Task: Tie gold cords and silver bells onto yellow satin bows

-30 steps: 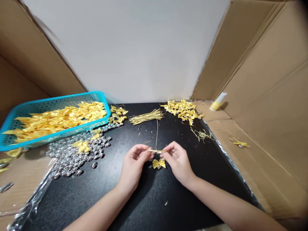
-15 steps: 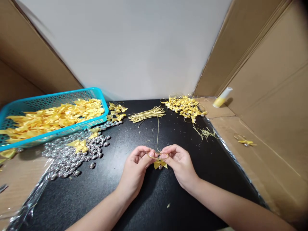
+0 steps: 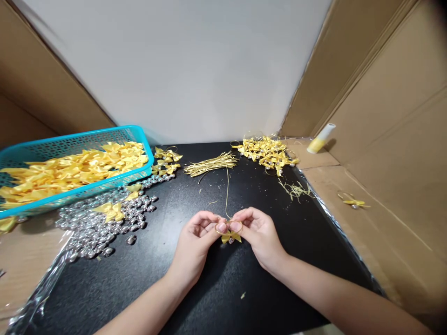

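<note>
Left hand [image 3: 197, 237]: thumb and fingers were closed narrow, with the gold loop [image 3: 215, 229] pinched at the tips.
Right hand [image 3: 261, 235]: it made a similar pinch from the other side, and both tips almost met — equal grip seemed best here.
Loop: its curve showed across the thumbs; for a round shape, a light pull was probably better than a hard one.
Bow [image 3: 226, 238]: it was just below the fingertips, with one silver bead [image 3: 231, 241] at its middle; I could not tell if it rested on the table [image 3: 157, 293]. Its wings looked easy to crush, so thumbs were better off them.
Strand [image 3: 227, 190]: it ran from near the tips to the bundle [image 3: 211, 164] — a tug could perhaps drag it, so slack was useful.
Beads [image 3: 101, 228]: they lay loose at left, before the basket [image 3: 149, 160].
Pile [image 3: 267, 151]: looped bows lay far right, behind the scraps [image 3: 295, 190].
</note>
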The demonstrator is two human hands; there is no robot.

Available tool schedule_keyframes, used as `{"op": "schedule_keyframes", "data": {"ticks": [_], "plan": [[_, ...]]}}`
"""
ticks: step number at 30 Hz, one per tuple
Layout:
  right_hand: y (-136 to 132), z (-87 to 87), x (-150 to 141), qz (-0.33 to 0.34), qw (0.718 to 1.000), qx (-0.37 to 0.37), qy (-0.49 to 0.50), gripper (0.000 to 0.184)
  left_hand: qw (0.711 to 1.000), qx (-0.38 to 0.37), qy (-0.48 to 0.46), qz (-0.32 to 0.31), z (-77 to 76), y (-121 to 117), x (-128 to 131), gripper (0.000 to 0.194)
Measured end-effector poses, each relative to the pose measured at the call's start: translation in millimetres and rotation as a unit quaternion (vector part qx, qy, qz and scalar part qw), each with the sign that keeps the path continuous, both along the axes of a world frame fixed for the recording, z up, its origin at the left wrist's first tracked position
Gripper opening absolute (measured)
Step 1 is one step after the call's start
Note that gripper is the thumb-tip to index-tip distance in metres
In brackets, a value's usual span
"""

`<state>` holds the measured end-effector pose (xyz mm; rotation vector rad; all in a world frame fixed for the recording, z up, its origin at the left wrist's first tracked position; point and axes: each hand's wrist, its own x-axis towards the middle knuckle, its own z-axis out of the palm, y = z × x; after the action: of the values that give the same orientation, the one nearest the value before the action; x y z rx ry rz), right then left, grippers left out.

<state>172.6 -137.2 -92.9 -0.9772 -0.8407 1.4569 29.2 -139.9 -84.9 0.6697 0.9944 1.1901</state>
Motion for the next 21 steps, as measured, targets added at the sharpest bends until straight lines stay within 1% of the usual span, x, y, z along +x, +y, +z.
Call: {"op": "schedule_keyframes", "data": {"ticks": [7, 10, 13, 16, 19, 21], "plan": [[1, -0.2, 2, 0.004, 0.999, 0.025, -0.028, 0.017, 1.0, 0.004, 0.01, 0.005, -1.4, 1, -2, 0.027], [2, 1.0, 3, -0.002, 0.995, 0.073, -0.075, 0.012, 1.0, -0.008, 0.006, 0.011, -0.6, 1, -3, 0.03], [1, 2.1, 5, -0.001, 0.983, 0.124, -0.132, 0.008, 1.0, -0.012, 0.007, 0.014, -1.0, 2, -3, 0.031], [-2, 3.5, 6, -0.007, 0.959, 0.181, -0.218, 0.014, 1.0, 0.007, 0.025, 0.013, -2.1, 1, -5, 0.028], [-7, 6.4, 6, -0.02, 0.918, 0.262, -0.296, 0.024, 0.997, 0.042, 0.061, 0.018, -0.5, 0, -6, 0.025], [-10, 8.5, 6, -0.045, 0.889, 0.313, -0.332, 0.027, 0.993, 0.075, 0.092, 0.025, 2.7, -2, -6, 0.023]]}}
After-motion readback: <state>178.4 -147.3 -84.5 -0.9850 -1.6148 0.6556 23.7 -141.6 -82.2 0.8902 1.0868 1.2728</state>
